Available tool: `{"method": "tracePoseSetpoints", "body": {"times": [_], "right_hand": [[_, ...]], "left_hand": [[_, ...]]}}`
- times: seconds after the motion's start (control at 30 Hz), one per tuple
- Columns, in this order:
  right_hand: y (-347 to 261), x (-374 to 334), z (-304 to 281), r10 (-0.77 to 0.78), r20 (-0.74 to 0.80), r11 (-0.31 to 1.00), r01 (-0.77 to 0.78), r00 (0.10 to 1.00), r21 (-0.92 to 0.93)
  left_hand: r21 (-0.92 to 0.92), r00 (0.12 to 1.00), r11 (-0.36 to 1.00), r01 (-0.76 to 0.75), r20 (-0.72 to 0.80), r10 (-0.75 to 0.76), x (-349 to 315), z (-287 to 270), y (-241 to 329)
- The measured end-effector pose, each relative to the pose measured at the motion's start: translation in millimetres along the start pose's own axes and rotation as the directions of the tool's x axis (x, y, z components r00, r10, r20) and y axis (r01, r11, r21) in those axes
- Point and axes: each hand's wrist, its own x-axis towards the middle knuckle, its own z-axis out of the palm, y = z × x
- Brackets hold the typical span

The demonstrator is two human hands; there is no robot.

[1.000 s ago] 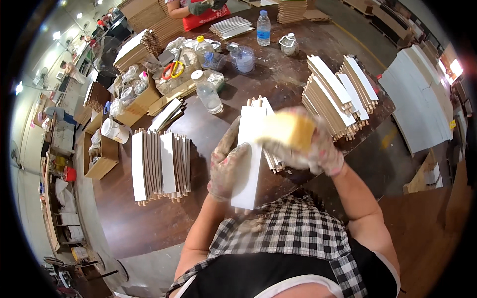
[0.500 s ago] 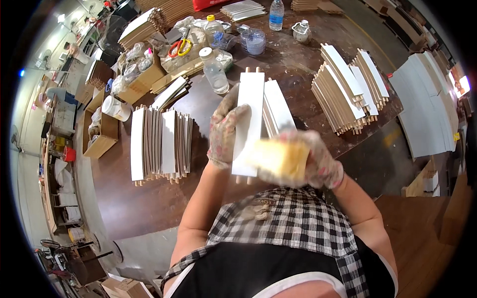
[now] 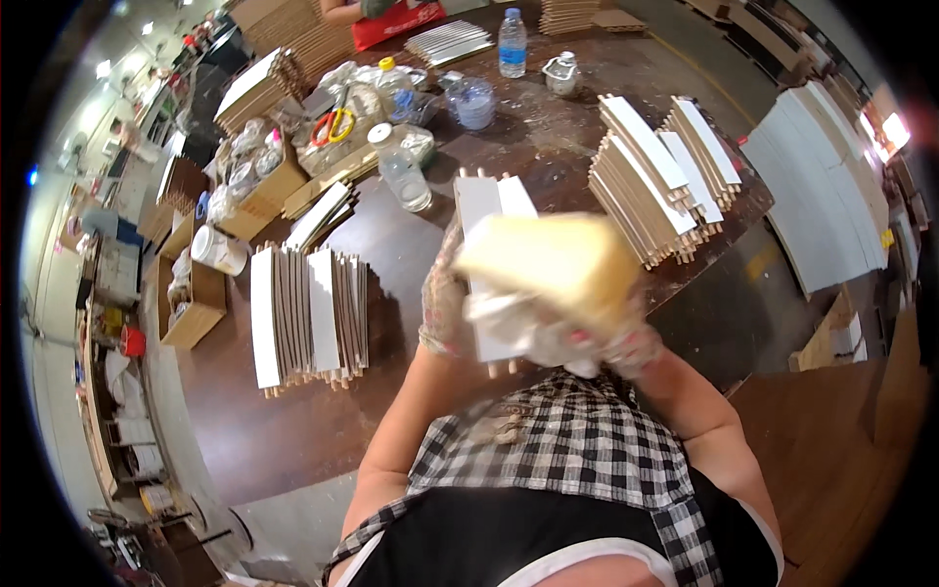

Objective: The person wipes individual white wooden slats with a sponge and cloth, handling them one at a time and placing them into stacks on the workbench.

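Observation:
A narrow white board point(image 3: 477, 201) with wooden dowel pegs at its ends stands lengthwise before me. My left hand point(image 3: 442, 298), in a patterned work glove, is closed around its left edge. In my gloved right hand point(image 3: 631, 342) is a yellow sponge point(image 3: 562, 254), blurred by motion and covering much of the board. Something white and crumpled, perhaps cloth or part of the glove, shows under the sponge. Just behind the held board lies another white board point(image 3: 516, 196), partly hidden. A clear bottle with a white cap point(image 3: 401, 171) stands beyond my left hand.
Stacks of pegged boards stand on the brown table point(image 3: 293, 440), one at left point(image 3: 311, 318) and more at right point(image 3: 646, 181). Behind are scissors point(image 3: 333, 127), a plastic tub point(image 3: 471, 103), a water bottle point(image 3: 512, 44) and cardboard boxes point(image 3: 193, 303). Another person's arm point(image 3: 342, 10) shows at the top.
My right hand has lifted and tilted the sponge, which now hides more of the board. The view has shifted slightly, and another person's arm has come into sight at the top.

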Motion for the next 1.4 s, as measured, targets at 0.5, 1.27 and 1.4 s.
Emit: {"method": "tracePoseSetpoints", "body": {"times": [0.5, 1.27, 1.4], "right_hand": [[-10, 78, -13, -0.327, -0.015, 0.827, 0.279, 0.945, -0.488], [18, 35, -22, 0.37, -0.236, 0.647, -0.067, 0.899, 0.759], [-10, 42, 0, 0.183, -0.455, 0.875, -0.355, 0.871, -0.328]], "left_hand": [[-0.11, 0.95, 0.944, 0.311, 0.02, -0.311, -11, 3, -1], [0.803, 0.926, 0.473, -0.364, 0.368, 0.088, 14, -15, -29], [0.224, 0.932, 0.948, -0.224, 0.335, 0.141, 11, -16, -47]]}}
